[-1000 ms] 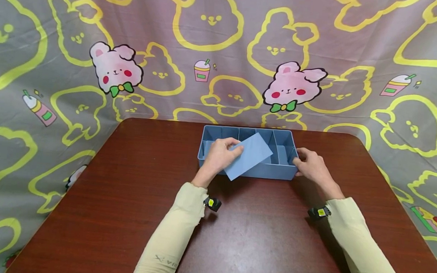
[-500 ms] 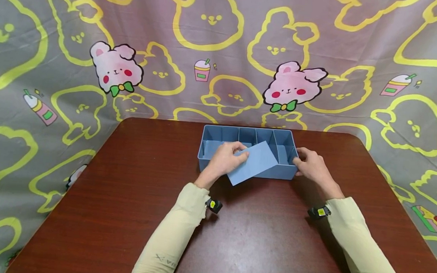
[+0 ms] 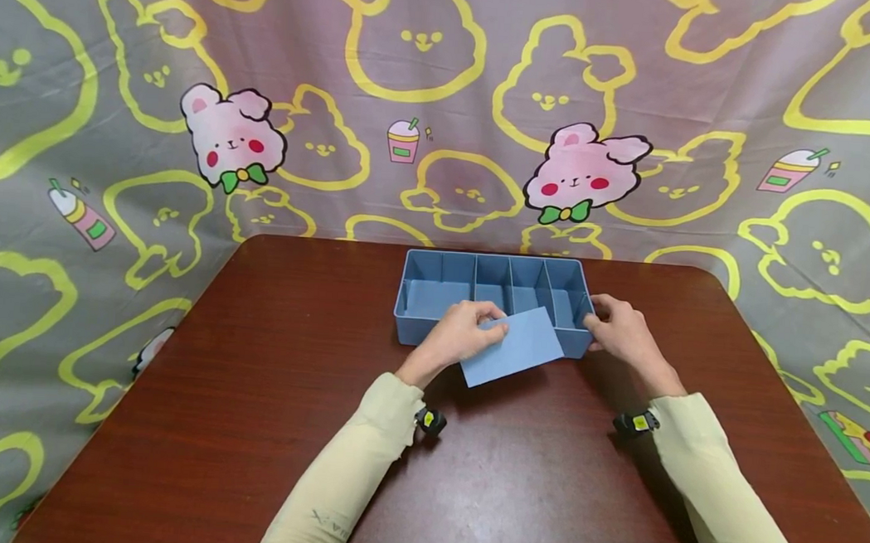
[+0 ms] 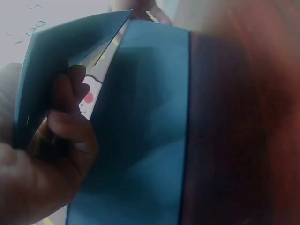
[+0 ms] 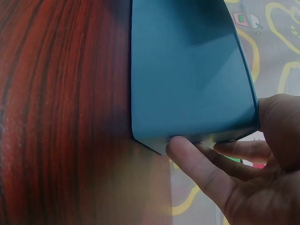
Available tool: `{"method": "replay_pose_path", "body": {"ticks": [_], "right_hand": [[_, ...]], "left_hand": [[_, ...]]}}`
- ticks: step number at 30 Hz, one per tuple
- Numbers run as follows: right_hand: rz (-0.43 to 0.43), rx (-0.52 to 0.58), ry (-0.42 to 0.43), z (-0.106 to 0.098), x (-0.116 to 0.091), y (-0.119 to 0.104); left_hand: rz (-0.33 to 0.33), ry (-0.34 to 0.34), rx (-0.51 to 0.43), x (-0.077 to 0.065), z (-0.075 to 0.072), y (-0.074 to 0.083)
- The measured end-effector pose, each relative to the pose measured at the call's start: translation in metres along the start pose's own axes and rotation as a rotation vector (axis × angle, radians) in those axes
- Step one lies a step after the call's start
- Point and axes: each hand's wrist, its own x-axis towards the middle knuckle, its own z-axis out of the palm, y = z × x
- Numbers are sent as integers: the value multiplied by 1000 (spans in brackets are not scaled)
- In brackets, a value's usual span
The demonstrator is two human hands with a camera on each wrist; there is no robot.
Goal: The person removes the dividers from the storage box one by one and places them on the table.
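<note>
A flat blue divider panel (image 3: 518, 347) is pinched along its left edge by my left hand (image 3: 461, 338), tilted in front of the blue compartment box (image 3: 494, 336). In the left wrist view the panel (image 4: 44, 61) stands between thumb and fingers, close to the box's long wall (image 4: 145, 112). My right hand (image 3: 621, 328) grips the box's right end, the thumb at the rim and the fingers against the outer end wall. The right wrist view shows these fingers (image 5: 201, 168) touching that end. Upright dividers (image 3: 526, 298) part the box's inside; its left compartment is the widest.
The box stands on a dark red-brown wooden table (image 3: 280, 362), near its far edge. Behind it hangs a grey curtain (image 3: 459, 123) with cartoon rabbits. Each wrist wears a small black camera (image 3: 431, 421).
My left hand has drawn the panel from over the box toward me and slightly right, turning it flatter. More of the box's inside shows. The right hand has stayed put.
</note>
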Motion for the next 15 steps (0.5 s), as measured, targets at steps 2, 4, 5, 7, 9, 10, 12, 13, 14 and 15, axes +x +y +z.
{"method": "replay_pose_path", "body": {"ticks": [2,4,5,7,9,10,12,13,14,15], "right_hand": [[-3,-4,3,0,0,0],[1,-8,5,0,0,-1],[3,-9,4,0,0,-1],[8,-9,2,0,0,-2],[13,-8,-2,0,-1,-3],[14,-8,-3,0,-1,-3],[18,-9,-5,0,-1,-3],[20,-8,-5,0,-1,-3],[21,-9,-5,0,-1,-3],[22,-11,-5,0,-1,-3]], "left_hand": [[-9,-19,-4,-1,3,-1],[-11,-32,-11,-2,6,-1],[-11,-37,-12,-2,7,-2],[-7,-51,-16,-2,9,-2],[4,-64,-10,-1,11,-2],[8,-74,-8,-2,12,-1],[12,-94,1,-2,13,-1],[13,-105,4,-2,14,0],[16,-116,8,-2,14,0],[17,-126,9,-2,15,1]]}}
